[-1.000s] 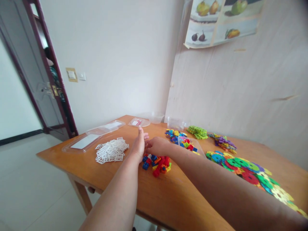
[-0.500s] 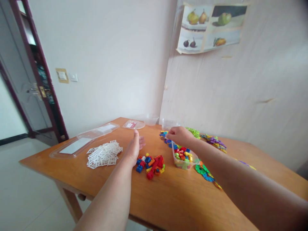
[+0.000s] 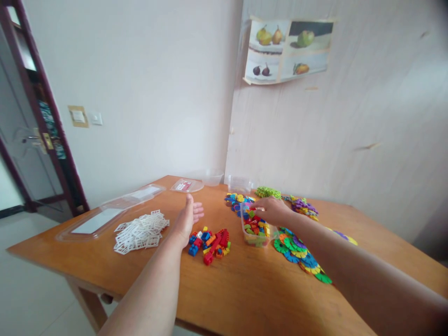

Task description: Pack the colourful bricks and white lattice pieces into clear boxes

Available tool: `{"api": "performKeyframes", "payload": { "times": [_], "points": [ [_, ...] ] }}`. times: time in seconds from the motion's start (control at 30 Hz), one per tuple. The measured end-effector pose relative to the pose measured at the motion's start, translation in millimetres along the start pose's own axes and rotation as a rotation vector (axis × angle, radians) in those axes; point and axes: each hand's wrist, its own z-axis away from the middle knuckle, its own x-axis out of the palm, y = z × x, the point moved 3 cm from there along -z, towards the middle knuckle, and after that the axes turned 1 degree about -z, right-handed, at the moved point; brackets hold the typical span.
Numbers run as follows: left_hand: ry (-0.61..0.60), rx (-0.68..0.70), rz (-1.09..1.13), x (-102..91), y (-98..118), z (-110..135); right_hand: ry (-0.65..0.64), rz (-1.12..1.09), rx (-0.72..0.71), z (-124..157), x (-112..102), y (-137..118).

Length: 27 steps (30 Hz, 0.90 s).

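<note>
Resting on the tub (image 3: pixel 257 240) of bricks, the right hand (image 3: pixel 275 211) curls its fingers over the right rim; whether they pinch anything cannot be told. The left hand (image 3: pixel 185 219) lies released and flat on the surface (image 3: pixel 245 289), with the loose bricks (image 3: pixel 210 242) between it and the tub.

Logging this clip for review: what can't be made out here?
Head view only.
Right hand: its own fingers hide whether it grips a brick in the clear tub.
Small lid: red label too small to read.
Flower discs: partly covered by the right forearm.
Left hand: contact with the brick pile too small to tell.
</note>
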Motion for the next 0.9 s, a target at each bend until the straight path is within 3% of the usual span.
{"api": "performKeyframes", "payload": {
  "times": [0.13, 0.33, 0.8, 0.9],
  "points": [
    [0.000, 0.007, -0.002, 0.4, -1.3, -0.5, 0.007, 0.010, -0.065, 3.8, -0.8, -1.7],
    [-0.003, 0.004, -0.011, 0.2, -0.5, 0.2, 0.069, 0.110, -0.001, 4.5, -1.1, 3.2],
    [-0.005, 0.015, -0.028, -0.8, 0.4, 1.6, 0.069, 0.097, -0.050, 6.1, 6.0, 5.8],
    [-0.007, 0.022, -0.029, -0.8, -0.1, 1.4, 0.125, 0.056, -0.055, 10.2, 2.6, -0.1]
  ]
}}
